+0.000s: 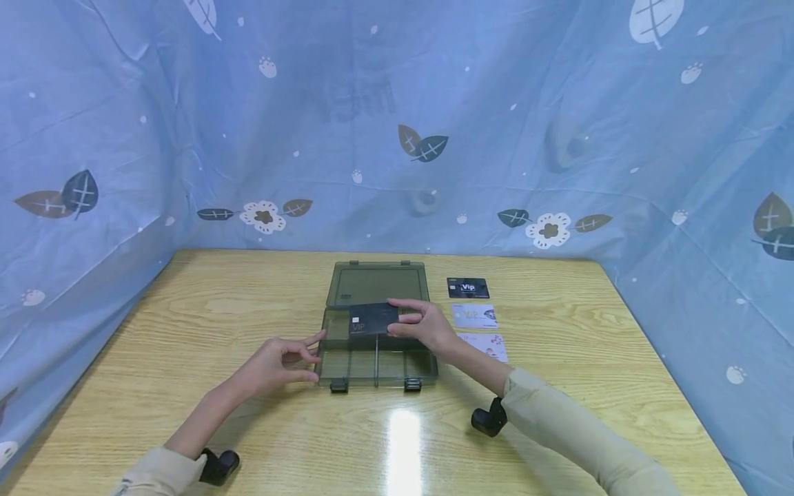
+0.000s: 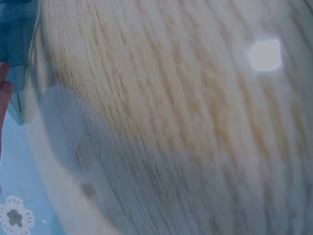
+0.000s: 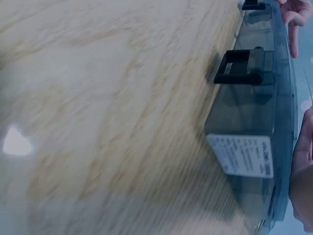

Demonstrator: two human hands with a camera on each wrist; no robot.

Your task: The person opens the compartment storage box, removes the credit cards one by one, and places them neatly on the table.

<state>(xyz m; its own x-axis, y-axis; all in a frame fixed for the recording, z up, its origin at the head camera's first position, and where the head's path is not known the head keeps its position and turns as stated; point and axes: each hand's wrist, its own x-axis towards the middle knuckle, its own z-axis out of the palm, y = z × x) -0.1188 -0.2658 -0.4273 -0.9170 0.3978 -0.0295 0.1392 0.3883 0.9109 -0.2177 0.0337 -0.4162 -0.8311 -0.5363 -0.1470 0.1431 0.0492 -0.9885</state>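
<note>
Over the divided plastic box point(image 1: 364, 372), a black VIP card point(image 1: 373, 319) is pinched by its right end between the thumb and fingers of my right hand point(image 1: 428, 329). The box is see-through grey-green, its lid point(image 1: 378, 284) laid back flat behind it. Slim walls split the lower part into compartments, some hidden under the card and hand. At the box's left side, my left hand point(image 1: 285, 362) touches the wall with spread, loosely bent fingers. Two black latches point(image 1: 338, 385) sit on the front edge. In the right wrist view, a white label point(image 3: 244, 155) shows on the box's side.
Right of the box, a column of cards lies on the wooden table point(image 1: 248, 289): a black Vip card point(image 1: 468, 288), a silver one point(image 1: 474, 315) and a white-pink one point(image 1: 489, 344) partly behind my right forearm. A blue patterned cloth point(image 1: 372, 172) surrounds the table.
</note>
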